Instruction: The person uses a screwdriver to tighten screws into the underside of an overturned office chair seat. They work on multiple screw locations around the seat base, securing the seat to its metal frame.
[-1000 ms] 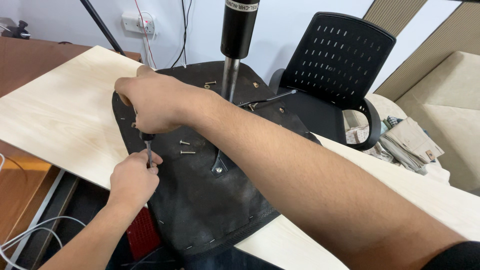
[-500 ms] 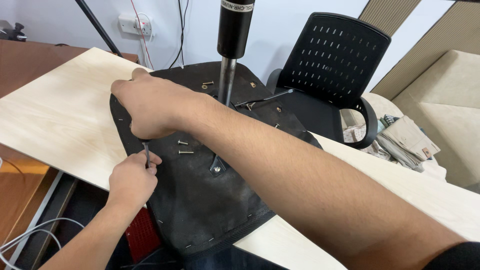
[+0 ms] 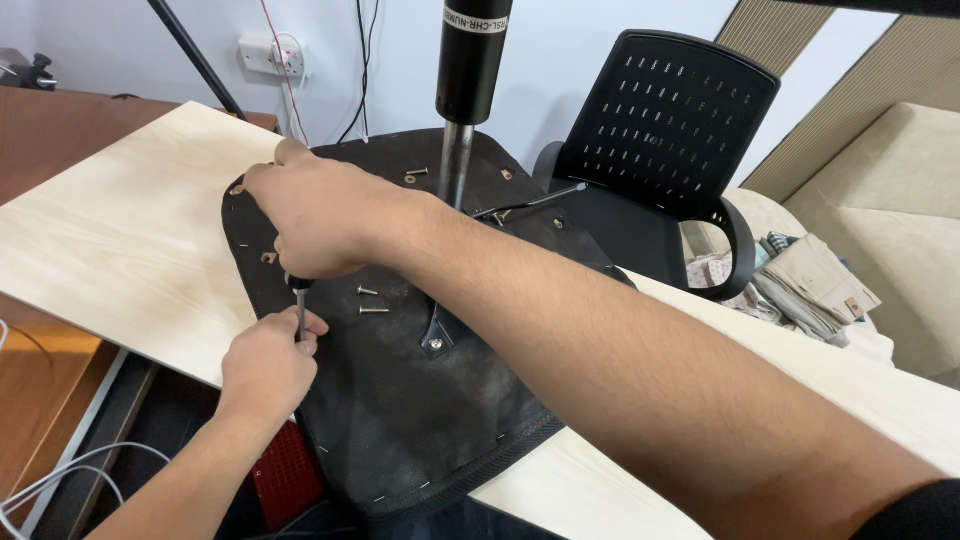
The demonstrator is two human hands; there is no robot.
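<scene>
An upturned black chair seat [image 3: 400,420] lies on a pale wooden tabletop [image 3: 130,230], its gas-lift column [image 3: 465,90] sticking straight up. My right hand [image 3: 320,215] grips the handle of a screwdriver [image 3: 300,310] held upright near the seat's left edge. My left hand [image 3: 270,360] pinches the screwdriver's metal shaft low down, at the tip. Two loose screws [image 3: 370,300] lie on the seat just right of the shaft. A metal bracket [image 3: 437,335] is bolted near the seat's middle.
A black mesh-back chair [image 3: 665,150] stands behind the table. Beige cushions and folded cloth [image 3: 810,280] lie at the right. A wall socket with cables [image 3: 265,55] is at the back, a brown desk [image 3: 50,130] at the left, a red object [image 3: 285,475] below the table edge.
Both hands stay on the screwdriver. My right hand has turned slightly on the handle; the head view has shifted a little.
</scene>
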